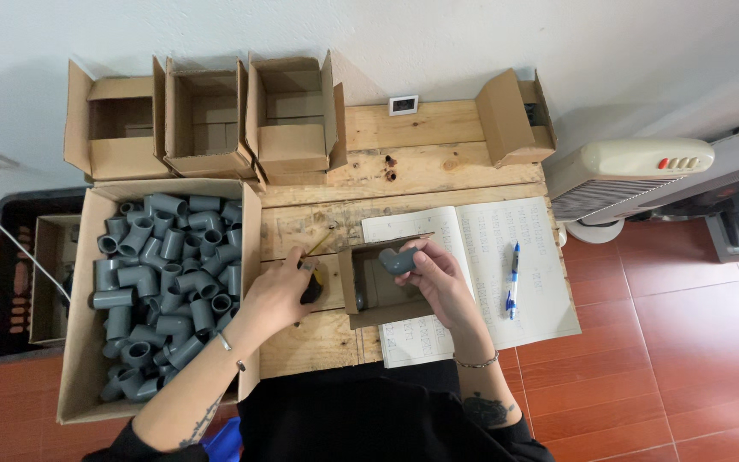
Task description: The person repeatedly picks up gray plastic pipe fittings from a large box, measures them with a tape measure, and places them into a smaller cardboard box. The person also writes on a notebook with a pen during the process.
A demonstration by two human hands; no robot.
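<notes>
Head camera looks down on a rough wooden table point(438, 162). Near its middle sits a small open brown cardboard box point(378, 291). The right hand point(434, 278) grips a grey plastic elbow pipe piece point(397, 260) with its fingers, just over that small box. The left hand point(282, 291), just left of the small box, is curled around a small dark and yellow thing point(312, 282); what it is cannot be told. Further left of the small box stands a big cardboard box full of grey pipe pieces point(164, 282). Under the small box, spreading to its right, lies an open paper notebook point(481, 274) with a blue pen point(513, 278) on it.
</notes>
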